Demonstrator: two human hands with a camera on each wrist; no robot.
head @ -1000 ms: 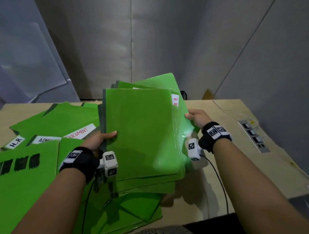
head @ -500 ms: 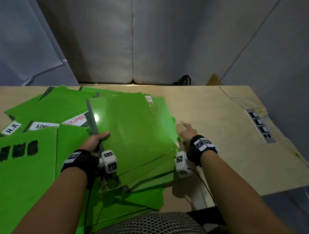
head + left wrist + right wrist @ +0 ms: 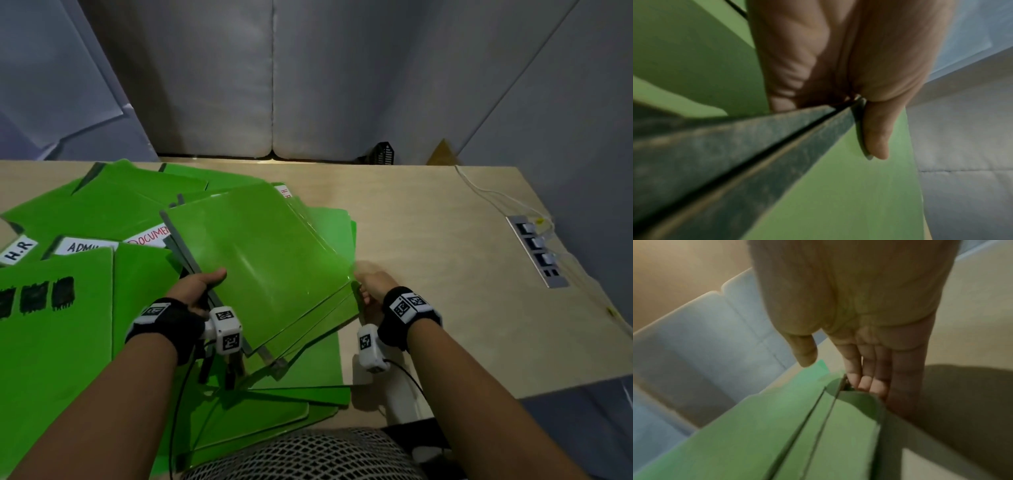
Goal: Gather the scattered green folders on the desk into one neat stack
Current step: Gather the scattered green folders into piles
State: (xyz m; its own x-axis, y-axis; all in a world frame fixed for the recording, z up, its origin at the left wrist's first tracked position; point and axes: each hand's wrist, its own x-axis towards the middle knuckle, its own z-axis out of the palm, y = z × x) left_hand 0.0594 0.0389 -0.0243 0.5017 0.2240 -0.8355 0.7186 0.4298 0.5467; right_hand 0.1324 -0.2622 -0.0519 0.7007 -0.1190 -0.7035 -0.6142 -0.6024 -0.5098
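A bundle of green folders (image 3: 267,260) lies tilted on top of the pile at the desk's middle, its edges fanned out. My left hand (image 3: 202,287) grips its dark spine side, thumb on top and fingers underneath. The left wrist view shows that thumb (image 3: 877,138) pressed on the green cover (image 3: 838,194). My right hand (image 3: 370,289) is at the bundle's right near corner. In the right wrist view its fingertips (image 3: 865,382) touch the folder edges (image 3: 777,426), and the thumb stays apart above them.
More green folders lie scattered to the left, labelled H.R (image 3: 17,251), ADMIN (image 3: 82,246) and DOCUMENT (image 3: 150,236). Others lie under the bundle at the front (image 3: 274,411). The wooden desk (image 3: 445,274) has a socket strip (image 3: 537,250) at the right. Grey partitions stand behind.
The bundle came down from a raised hold onto the pile. My right hand let go of its right edge, hovered beside it, and now touches the near right corner.
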